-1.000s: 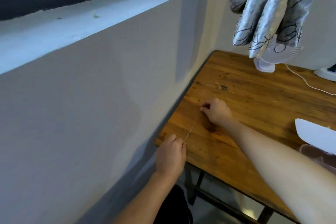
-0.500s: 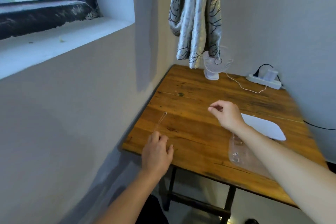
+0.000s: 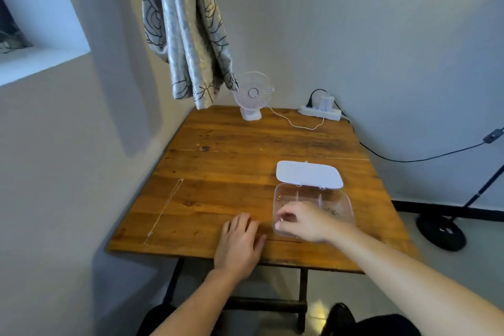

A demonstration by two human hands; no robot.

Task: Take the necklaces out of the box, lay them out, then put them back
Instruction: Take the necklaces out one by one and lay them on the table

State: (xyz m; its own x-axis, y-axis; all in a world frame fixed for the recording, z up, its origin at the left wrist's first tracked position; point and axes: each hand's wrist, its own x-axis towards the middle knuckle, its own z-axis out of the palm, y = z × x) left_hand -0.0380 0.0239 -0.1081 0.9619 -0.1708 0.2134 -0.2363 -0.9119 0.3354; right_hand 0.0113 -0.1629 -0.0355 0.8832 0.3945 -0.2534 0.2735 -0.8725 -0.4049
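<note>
Necklace (image 3: 165, 209) straight along table (image 3: 223, 161) left edge; left hand (image 3: 240, 245) flat open; right hand (image 3: 305, 222) pinching inside box (image 3: 345, 203).

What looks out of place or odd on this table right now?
Nothing stands out. One necklace lies stretched straight near the table's left edge, and the clear box sits open with the right hand reaching inside.

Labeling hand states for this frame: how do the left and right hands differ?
The left hand lies flat, palm down, on the bare table beside the clear box; the right hand reaches into the box. The left hand's fingers are spread and hold nothing; the right hand's fingertips are pinched together at a front compartment, whether on a necklace is unclear. Both are bare.
</note>
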